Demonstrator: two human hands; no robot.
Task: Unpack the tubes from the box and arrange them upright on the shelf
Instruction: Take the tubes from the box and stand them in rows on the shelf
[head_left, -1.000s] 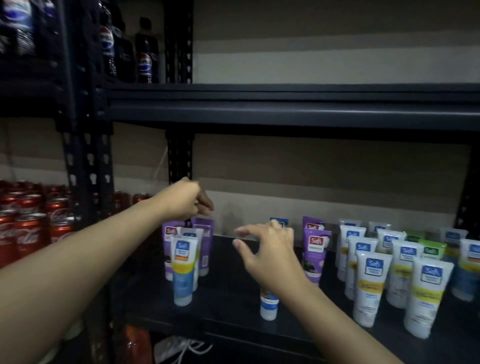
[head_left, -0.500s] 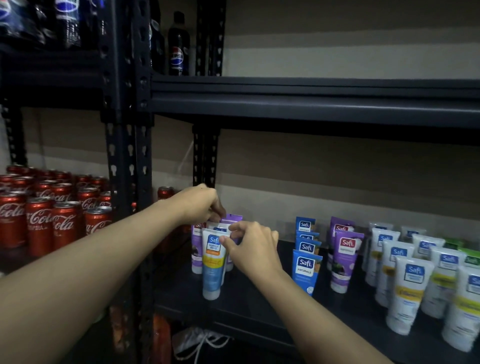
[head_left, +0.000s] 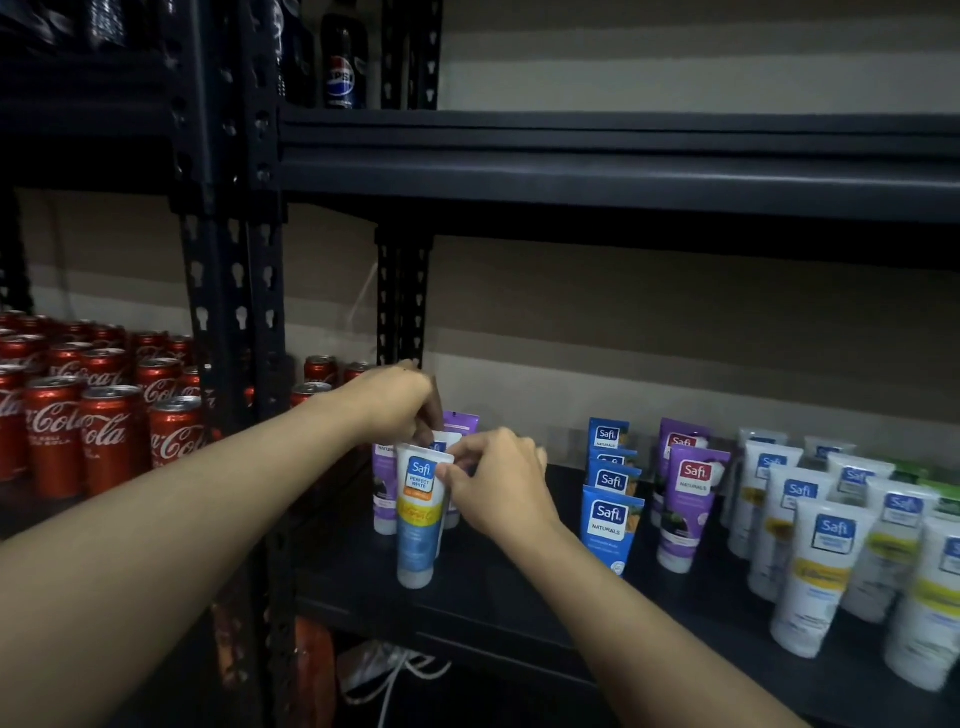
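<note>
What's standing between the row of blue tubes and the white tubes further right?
Purple tubes, a row of them upright on the shelf, stand between the blue tubes and the white tubes. The head view shows it.

left hand (head_left: 397, 402): bare | right hand (head_left: 501, 486): bare | left forearm (head_left: 208, 519), right forearm (head_left: 649, 623): uncovered to near frame edge

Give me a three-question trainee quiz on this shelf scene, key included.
1. True or false: the blue plastic tubes stand upright.
2. Where along the black metal shelf are the left hand and right hand? A its left end; B its middle; C its right end.
3. Fill in: the right hand touches the white plastic tube, blue-and-yellow labelled, at its ___ edge.
Key: 1 true; 2 A; 3 top.
</note>
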